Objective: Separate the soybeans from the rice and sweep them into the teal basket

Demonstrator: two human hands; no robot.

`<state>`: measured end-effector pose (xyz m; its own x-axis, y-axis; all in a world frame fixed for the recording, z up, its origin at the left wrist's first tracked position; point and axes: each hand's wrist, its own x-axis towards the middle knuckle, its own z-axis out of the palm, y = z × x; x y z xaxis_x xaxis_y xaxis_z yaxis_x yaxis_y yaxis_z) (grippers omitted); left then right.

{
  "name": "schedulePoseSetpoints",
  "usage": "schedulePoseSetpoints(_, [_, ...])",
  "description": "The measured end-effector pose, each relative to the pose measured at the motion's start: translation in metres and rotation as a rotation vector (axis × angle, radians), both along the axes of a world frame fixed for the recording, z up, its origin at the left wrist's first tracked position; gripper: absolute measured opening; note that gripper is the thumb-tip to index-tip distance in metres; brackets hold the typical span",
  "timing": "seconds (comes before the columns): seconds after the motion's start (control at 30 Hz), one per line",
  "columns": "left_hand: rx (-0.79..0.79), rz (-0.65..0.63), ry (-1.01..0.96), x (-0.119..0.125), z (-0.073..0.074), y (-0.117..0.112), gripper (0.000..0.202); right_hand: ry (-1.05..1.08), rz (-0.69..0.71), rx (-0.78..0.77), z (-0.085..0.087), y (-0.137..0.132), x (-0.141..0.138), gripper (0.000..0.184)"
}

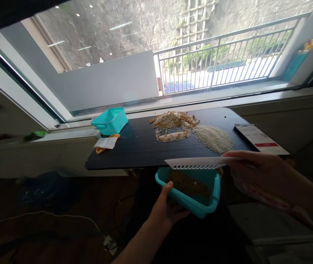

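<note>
My left hand (166, 211) grips a teal plastic tub (197, 203) from below, holding it just under the near edge of the black tabletop (134, 146). Brown grains fill the tub's bottom. My right hand (255, 170) is closed on a flat white perforated scraper (195, 163), held level over the tub at the table edge. Farther back on the table lies a mixed heap of rice and brown grains (174, 123), with a pile of plain white rice (214, 137) to its right.
A second teal tub (109, 121) stands at the table's far left, a small white and yellow packet (106, 143) beside it. A printed white card (259, 138) lies at the right edge. Behind are a window sill, glass and a balcony railing (222, 58). Cables cross the floor.
</note>
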<state>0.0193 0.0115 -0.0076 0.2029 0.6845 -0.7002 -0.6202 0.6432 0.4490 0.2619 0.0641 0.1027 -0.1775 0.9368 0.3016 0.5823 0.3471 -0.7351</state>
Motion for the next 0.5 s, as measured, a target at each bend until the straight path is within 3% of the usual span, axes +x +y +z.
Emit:
schedulePoseSetpoints(0.33, [-0.048, 0.047, 0.028, -0.035, -0.001, -0.012, 0.067, 0.010, -0.293, 0.189, -0.007, 0.008, -0.032, 0.025])
schedulePoseSetpoints(0.5, [-0.056, 0.042, 0.005, -0.024, 0.000, -0.021, 0.064, -0.045, -0.408, 0.279, -0.003, 0.005, -0.027, 0.024])
